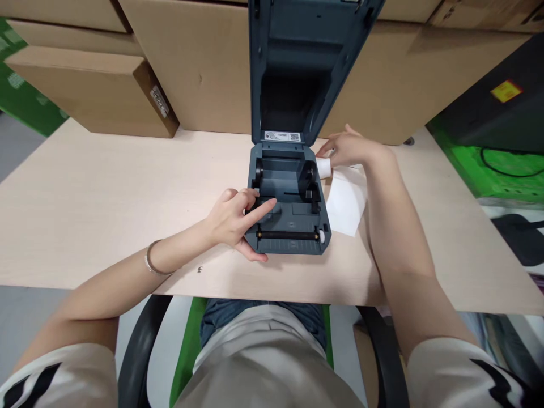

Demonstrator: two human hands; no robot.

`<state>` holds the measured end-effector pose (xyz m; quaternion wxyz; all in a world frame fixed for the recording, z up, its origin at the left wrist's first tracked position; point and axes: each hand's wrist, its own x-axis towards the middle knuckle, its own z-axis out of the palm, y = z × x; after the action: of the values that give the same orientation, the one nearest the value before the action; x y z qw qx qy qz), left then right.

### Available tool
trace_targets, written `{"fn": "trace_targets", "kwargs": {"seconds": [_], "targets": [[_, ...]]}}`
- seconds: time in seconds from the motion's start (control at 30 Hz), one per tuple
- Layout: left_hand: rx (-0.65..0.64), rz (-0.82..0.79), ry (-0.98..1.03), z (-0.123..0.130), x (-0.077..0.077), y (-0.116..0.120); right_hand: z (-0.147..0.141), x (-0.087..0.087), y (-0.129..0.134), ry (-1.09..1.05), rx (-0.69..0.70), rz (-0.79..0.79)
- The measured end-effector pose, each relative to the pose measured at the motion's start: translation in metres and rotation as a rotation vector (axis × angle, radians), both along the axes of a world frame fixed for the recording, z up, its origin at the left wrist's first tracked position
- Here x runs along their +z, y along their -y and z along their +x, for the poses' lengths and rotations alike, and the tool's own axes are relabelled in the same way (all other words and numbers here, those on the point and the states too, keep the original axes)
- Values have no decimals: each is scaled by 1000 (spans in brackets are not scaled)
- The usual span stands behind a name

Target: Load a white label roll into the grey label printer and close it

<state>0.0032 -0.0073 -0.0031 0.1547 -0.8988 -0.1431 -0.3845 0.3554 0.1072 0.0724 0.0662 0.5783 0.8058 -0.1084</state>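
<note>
A dark blue-grey label printer (293,212) stands on the table in front of me, its lid (306,51) raised and its inside showing. My left hand (238,218) grips the printer's left front side. Its index finger stretches over the inside, and the thumb lies along the front edge. A black roller (289,234) runs across the front of the printer. Beside the right wall, my right hand (351,148) has its bent fingers on a white paper roll (323,168); some fingertips are hidden. A white sheet (347,201) lies by the roll; whether they are joined I cannot tell.
Large cardboard boxes (199,73) stand along the table's back edge, close behind the lid. A flat carton (93,90) sits at the back left. On the right are a black case (488,102) and a green surface (488,161). The table's front edge (272,297) is near my body.
</note>
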Motion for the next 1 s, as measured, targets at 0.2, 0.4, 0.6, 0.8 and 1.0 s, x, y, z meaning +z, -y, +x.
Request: {"fn": "trace_targets", "kwargs": {"seconds": [0.2, 0.4, 0.6, 0.8, 1.0], "targets": [[-21, -15, 29, 1, 0, 1, -10, -12, -3, 4, -41, 36], [10, 11, 5, 2, 1, 1, -7, 19, 10, -74, -62, 207], [-44, -22, 30, 4, 2, 1, -4, 82, 71, -388, -32, 550], [-40, -10, 31, 5, 3, 1, -53, 76, 89, -471, 219, 147], [-36, -23, 16, 2, 0, 0, -92, 30, 61, -244, 368, -46]]}}
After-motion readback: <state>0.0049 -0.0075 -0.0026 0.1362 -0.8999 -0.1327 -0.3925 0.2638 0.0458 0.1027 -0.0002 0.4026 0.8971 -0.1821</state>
